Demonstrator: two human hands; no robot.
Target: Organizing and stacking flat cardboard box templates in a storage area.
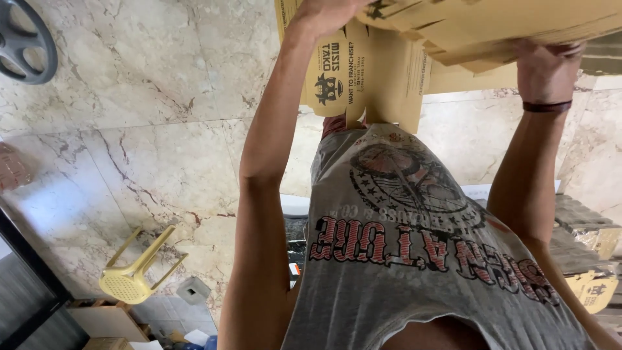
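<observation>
Both hands, left [327,14] and right [545,68], are gripping flat cardboard sheets [389,71] from opposite edges. Between them the stack is sagging, so keeping it level is probably wise.

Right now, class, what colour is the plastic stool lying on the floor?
Pale yellow; the plastic stool shows best in the head view.

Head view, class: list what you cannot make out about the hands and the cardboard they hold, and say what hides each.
- Left hand: fingers cut off by the top edge, so its grip is unclear.
- Right hand: fingertips hidden behind the flat cardboard boxes.
- Cardboard boxes: how many are stacked, since the top edge crops the pile.
- Feet: hidden by the grey shirt.
- Yellow stool: tipped over; its seat's top faces away.
</observation>
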